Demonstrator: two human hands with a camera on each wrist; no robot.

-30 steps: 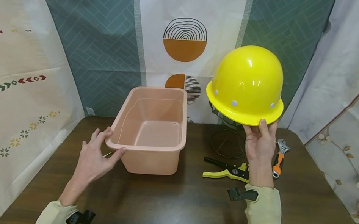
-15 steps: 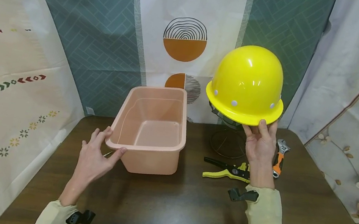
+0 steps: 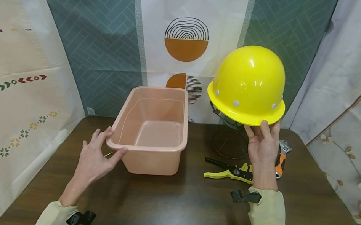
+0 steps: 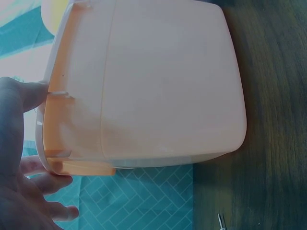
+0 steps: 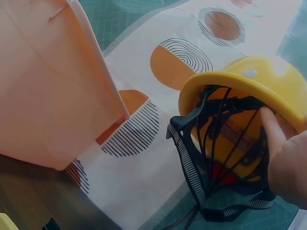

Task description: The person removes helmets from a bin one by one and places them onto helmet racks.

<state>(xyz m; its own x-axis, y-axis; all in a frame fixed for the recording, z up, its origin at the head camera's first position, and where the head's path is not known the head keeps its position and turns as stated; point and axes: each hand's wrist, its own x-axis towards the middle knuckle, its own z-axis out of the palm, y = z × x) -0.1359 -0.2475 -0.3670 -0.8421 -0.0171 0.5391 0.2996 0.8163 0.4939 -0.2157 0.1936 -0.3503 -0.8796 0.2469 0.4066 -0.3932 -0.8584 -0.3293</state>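
My left hand (image 3: 95,162) grips the pink plastic tub (image 3: 151,161) at its near left corner, thumb and fingers at the rim. The tub is upright, its inside showing bare. At the right, my right hand (image 3: 263,149) holds the brim of a yellow hard hat (image 3: 248,85), thumb on the outside and fingers underneath. In the right wrist view, the hat's dark straps (image 5: 192,163) and several thin wires show under its shell. Below the hat, a round wire base (image 3: 229,144) stands on the table; the upper part of this stand is hidden by the hat.
Yellow-and-black wire strippers (image 3: 229,172) lie left of my right wrist. An orange-handled adjustable wrench (image 3: 281,159) is to its right, partly covered. A thin metal tip (image 4: 221,221) shows on the table (image 3: 183,213) beside the tub. Patterned cloths (image 3: 87,34) hang behind.
My right hand and forearm have shifted very slightly right at the brim. The hard hat, the tub and my left hand stay where they were.
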